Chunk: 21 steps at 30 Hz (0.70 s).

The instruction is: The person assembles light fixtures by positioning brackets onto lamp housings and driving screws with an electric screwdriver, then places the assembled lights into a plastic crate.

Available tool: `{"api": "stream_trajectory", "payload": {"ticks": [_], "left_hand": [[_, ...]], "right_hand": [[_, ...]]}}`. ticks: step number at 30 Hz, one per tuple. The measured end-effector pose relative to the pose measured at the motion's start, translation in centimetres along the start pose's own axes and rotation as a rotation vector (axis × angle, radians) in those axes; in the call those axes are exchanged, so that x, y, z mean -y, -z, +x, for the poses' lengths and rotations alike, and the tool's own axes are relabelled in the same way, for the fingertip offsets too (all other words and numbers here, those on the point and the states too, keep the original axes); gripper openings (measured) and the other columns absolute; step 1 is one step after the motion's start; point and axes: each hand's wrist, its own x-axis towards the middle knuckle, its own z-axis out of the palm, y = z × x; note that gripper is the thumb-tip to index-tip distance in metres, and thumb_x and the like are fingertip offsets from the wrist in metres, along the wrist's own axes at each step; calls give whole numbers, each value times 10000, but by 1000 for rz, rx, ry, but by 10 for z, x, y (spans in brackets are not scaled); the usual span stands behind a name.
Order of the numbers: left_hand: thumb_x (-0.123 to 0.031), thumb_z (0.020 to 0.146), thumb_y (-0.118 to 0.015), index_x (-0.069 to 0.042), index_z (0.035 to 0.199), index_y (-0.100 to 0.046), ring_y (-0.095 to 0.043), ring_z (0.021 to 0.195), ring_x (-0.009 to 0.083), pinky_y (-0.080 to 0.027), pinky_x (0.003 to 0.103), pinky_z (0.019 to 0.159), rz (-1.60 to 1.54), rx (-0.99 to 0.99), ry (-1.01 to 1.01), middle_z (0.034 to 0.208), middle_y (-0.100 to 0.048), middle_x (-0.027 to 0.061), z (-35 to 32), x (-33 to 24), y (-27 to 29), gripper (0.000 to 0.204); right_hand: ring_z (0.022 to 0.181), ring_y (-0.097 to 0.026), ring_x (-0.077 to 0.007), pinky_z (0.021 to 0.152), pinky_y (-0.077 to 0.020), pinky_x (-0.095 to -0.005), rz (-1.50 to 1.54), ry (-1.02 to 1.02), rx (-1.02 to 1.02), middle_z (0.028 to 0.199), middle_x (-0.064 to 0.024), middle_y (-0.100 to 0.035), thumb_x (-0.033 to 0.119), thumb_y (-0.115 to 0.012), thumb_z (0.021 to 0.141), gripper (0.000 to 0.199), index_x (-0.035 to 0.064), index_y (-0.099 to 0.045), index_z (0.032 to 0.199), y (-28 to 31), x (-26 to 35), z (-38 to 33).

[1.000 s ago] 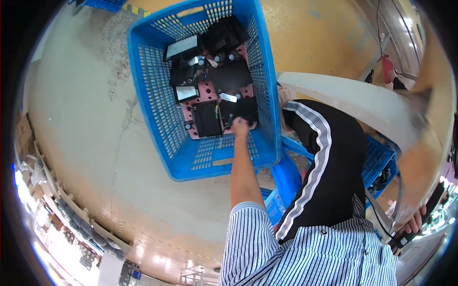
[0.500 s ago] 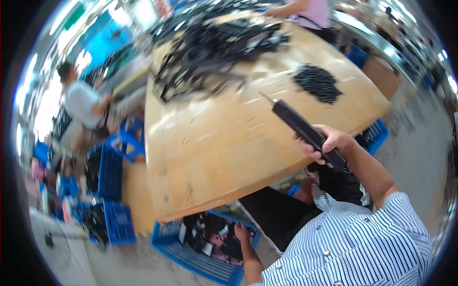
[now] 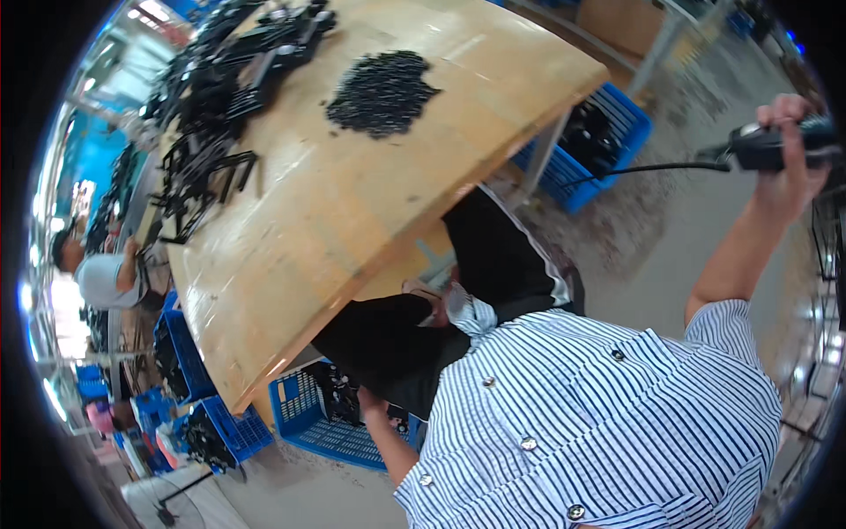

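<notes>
My right hand (image 3: 786,145) is raised far out to the right. Its fingers wrap around a black electric screwdriver (image 3: 760,148), whose black cord trails to the left. My left hand (image 3: 372,403) reaches down to the blue crate (image 3: 322,441) below the table's near edge. Dark parts (image 3: 339,388) lie in that crate beside the hand. The left fingers are mostly hidden, so whether they hold anything cannot be seen. On the wooden table (image 3: 352,212) is a flat heap of small black screw-like pieces (image 3: 383,93), with a tangle of black brackets (image 3: 229,97) to its left.
Another blue crate (image 3: 617,145) with black parts stands under the table's right side. More blue crates (image 3: 238,432) sit at the lower left near a fan (image 3: 172,498). A person (image 3: 110,273) works at the far left. My legs (image 3: 388,339) are close to the table's edge.
My view has turned to the right. The electric screwdriver has swung from over the table out to the right, away from it. My left hand is still at the crate.
</notes>
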Motion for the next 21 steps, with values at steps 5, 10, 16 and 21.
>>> {"api": "stream_trajectory", "payload": {"ticks": [5, 10, 16, 21], "left_hand": [[-292, 861, -538, -48, 1124, -622, -593, 1045, 361, -489, 410, 875, 954, 86, -516, 1144, -612, 206, 10, -42, 22, 368], [-239, 880, -504, 4, 1148, -573, -576, 1049, 407, -466, 458, 884, 1077, 82, -506, 1107, -614, 243, -67, -152, 10, 369], [-180, 890, -579, 38, 1144, -592, -612, 1037, 296, -464, 351, 915, 572, 428, -763, 1103, -635, 211, -140, -246, -8, 335], [-140, 934, -551, 49, 1116, -598, -625, 812, 139, -498, 262, 747, 131, 938, -662, 899, -662, 89, -200, -354, 28, 267]], "right_hand": [[542, -585, -90, 465, -607, -217, -844, 64, -784, 839, -30, -659, -30, -659, 802, 257, 135, -515, 937, 76, -12, -5], [850, -493, -195, 719, -465, -388, -115, 96, -114, 974, -99, -506, -73, -600, 794, 562, 9, -385, 1306, 20, -11, -35], [776, -518, -117, 649, -483, -272, -160, -338, -46, 965, -68, -483, 60, -651, 782, 650, -40, -327, 1337, 33, -68, -35], [741, -536, -110, 639, -489, -248, 70, -621, 70, 940, -66, -492, 103, -631, 779, 659, -55, -319, 1338, -52, -149, -26]]}}
